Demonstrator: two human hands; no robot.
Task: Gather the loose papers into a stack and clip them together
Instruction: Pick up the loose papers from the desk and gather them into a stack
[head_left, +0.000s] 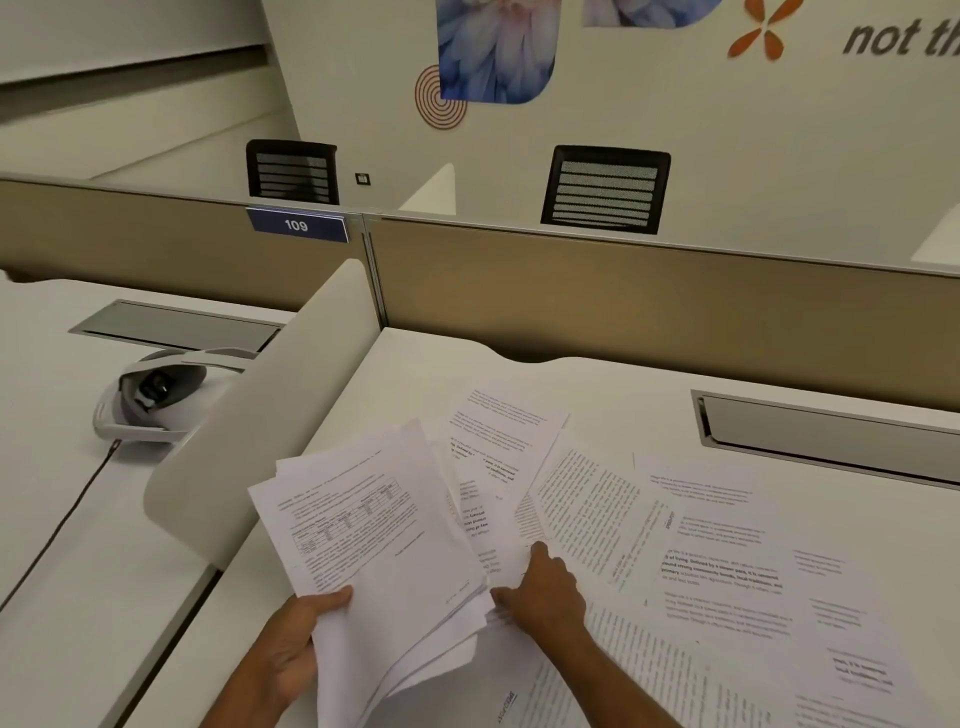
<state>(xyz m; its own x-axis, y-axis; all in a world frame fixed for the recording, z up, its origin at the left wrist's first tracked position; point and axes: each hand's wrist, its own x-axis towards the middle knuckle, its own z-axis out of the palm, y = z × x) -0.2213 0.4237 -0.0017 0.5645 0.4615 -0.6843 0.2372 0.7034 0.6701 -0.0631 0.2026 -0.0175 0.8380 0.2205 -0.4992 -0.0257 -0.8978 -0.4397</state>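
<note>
I'm gripping a ragged bundle (374, 545) in my left hand (291, 642) while my open-fingered right hand (545, 592) is pressing loose sheets (597, 512), risking pages sliding out.

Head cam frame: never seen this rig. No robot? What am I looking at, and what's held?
There is no robot. A person wears one wide-angle camera on the head, looking down at their own bare hands. The left hand grips a rough bundle of printed papers, lifted off the white desk. The right hand lies on the loose sheets spread over the desk; whether it pinches one is unclear. No clip shows. A white headset sits on the next desk, beyond the divider.
</note>
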